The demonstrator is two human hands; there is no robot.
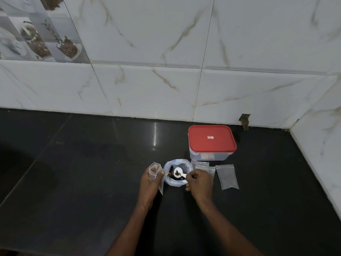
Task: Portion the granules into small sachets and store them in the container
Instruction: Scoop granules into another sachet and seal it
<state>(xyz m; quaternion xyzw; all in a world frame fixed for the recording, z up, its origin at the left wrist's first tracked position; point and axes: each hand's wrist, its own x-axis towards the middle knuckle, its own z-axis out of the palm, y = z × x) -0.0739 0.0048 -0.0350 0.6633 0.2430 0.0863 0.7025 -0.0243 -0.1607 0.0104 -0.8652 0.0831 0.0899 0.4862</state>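
Observation:
An open plastic bag (173,182) of dark granules (170,174) stands on the black counter (83,172). My right hand (200,182) grips the handle of a small white scoop (178,172), whose bowl sits over the bag's mouth with a few granules in it. My left hand (150,183) holds an empty clear sachet (156,172) upright, its mouth open, just left of the bag. More empty sachets lie to the right, one (227,176) flat and others (203,166) partly behind my right hand. A clear container with a red lid (211,138) stands shut behind them.
A white marble-tiled wall (166,85) runs along the back and turns into a corner at the right (317,145). Dark counter stretches to the left and toward me.

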